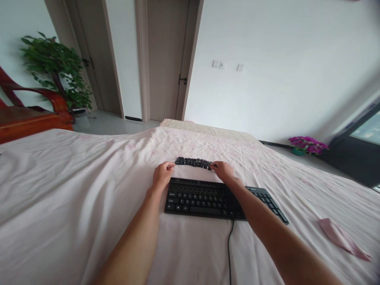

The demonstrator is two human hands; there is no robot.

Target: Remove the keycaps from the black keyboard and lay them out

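Note:
Loose black keycaps (192, 162) lie in a slightly curved double row on the pale cloth. At the left end of that row is my left hand (163, 173), its fingers pinched together; whatever they hold is too small to make out. My right hand (223, 171) is closed at the right end, with thumb and fingertips on a black keycap (211, 166). Nearer to me lies a black keyboard (196, 201), with light markings on its lower keys. My right forearm crosses above it and hides part of its right side.
A black cable (230, 249) runs from the keyboard towards me. The wrinkled, flowered cloth (89, 206) spreads all around. A pink strip of fabric (341, 237) lies at the right. Beyond stand a wooden chair (35, 118), a green plant (55, 63) and purple flowers (308, 144).

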